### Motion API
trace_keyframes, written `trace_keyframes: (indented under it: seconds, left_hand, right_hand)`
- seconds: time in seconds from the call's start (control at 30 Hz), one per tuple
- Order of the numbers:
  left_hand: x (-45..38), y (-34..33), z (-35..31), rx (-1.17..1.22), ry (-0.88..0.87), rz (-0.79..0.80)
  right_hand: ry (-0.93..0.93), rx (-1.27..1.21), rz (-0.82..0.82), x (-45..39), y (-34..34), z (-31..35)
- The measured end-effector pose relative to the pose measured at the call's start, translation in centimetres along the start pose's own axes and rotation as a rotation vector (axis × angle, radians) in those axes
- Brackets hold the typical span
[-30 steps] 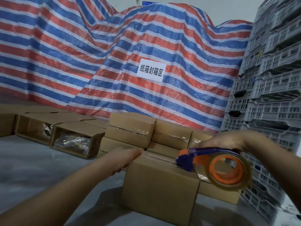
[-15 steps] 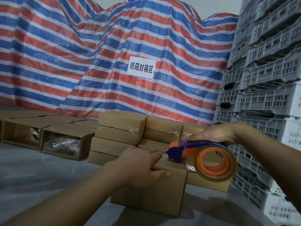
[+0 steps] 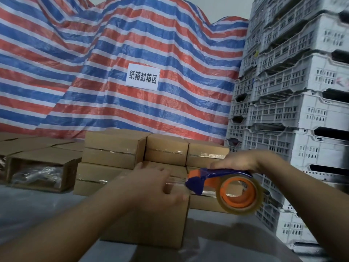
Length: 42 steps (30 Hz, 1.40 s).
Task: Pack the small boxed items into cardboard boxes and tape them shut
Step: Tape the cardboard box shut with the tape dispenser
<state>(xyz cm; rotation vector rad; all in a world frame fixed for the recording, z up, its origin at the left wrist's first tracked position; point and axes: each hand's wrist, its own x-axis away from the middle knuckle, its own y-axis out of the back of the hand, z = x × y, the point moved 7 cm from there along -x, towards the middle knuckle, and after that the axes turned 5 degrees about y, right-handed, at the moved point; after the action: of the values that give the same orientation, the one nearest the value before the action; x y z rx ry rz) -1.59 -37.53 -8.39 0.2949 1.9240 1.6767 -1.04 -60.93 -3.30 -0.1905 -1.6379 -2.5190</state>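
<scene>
**Tape meets carton at the sealing station**

A red, white and blue striped tarpaulin (image 3: 113, 72) hangs behind a grey table (image 3: 28, 210), with a white paper sign (image 3: 143, 76) in Chinese characters fixed to it and grey plastic crates (image 3: 294, 103) stacked high on the right. At the front of the table a closed cardboard box (image 3: 154, 224) stands under both hands. The left hand (image 3: 156, 184) lies across its top, fingers (image 3: 175, 195) spread and fairly straight, pressing down over the near right edge. The right hand (image 3: 238, 161) grips the blue handle of a tape dispenser (image 3: 217, 178) from above, its fingers curled round the handle; the dispenser's blue and orange nose sits at the box's top right edge, just beside the left fingertips, and the roll of clear tape (image 3: 238, 195) on its orange core hangs off to the right of the box. A shiny strip of tape shows on the box top between the left hand and the dispenser nose. Behind, sealed boxes (image 3: 115, 150) are stacked two high, touching one another. To the left, open boxes (image 3: 39, 171) lie on their sides, with clear-wrapped contents showing inside.
</scene>
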Motion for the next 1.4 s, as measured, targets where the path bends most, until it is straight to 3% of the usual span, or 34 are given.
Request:
trace_keyframes:
  seconds: [0.1,0.33,0.4,0.53,0.63,0.9,1.2,1.3,1.4]
  left_hand:
    - [-0.1,-1.3,-2.6,-0.042,-0.065,0.047]
    - [-0.8,-2.3,-1.9,-0.058,-0.077,0.018]
    - [-0.8,-2.4,-2.0,-0.057,-0.081,0.013]
    - [-0.4,-2.2,-2.5,-0.019,-0.112,-0.01]
    - [-0.2,-1.9,-2.7,-0.028,-0.116,-0.024]
    - [-0.3,-2.0,-2.7,-0.043,-0.108,0.005]
    - [-0.7,-2.4,-2.5,-0.101,-0.064,0.037]
    - [-0.5,-2.2,-2.5,-0.086,-0.054,0.054]
    - [-0.1,-2.1,-2.7,-0.088,-0.058,0.052]
  right_hand:
    - [0.0,-0.01,-0.011,-0.2,-0.1,-0.5]
    - [0.019,-0.152,0.083,1.8,1.6,-3.2]
    - [-0.027,-0.029,0.075,3.0,1.9,-3.3]
    - [-0.072,0.49,-0.058,2.2,-0.4,0.8]
    - [-0.031,0.609,-0.168,1.7,-1.6,4.6]
    - [-0.105,0.868,-0.241,3.5,-1.9,8.4]
    - [-0.119,1.175,-0.175,3.4,-3.0,12.7]
    - [-0.178,1.347,-0.111,2.5,-5.1,11.8]
    - [-0.262,1.304,-0.109,1.9,-6.4,7.6]
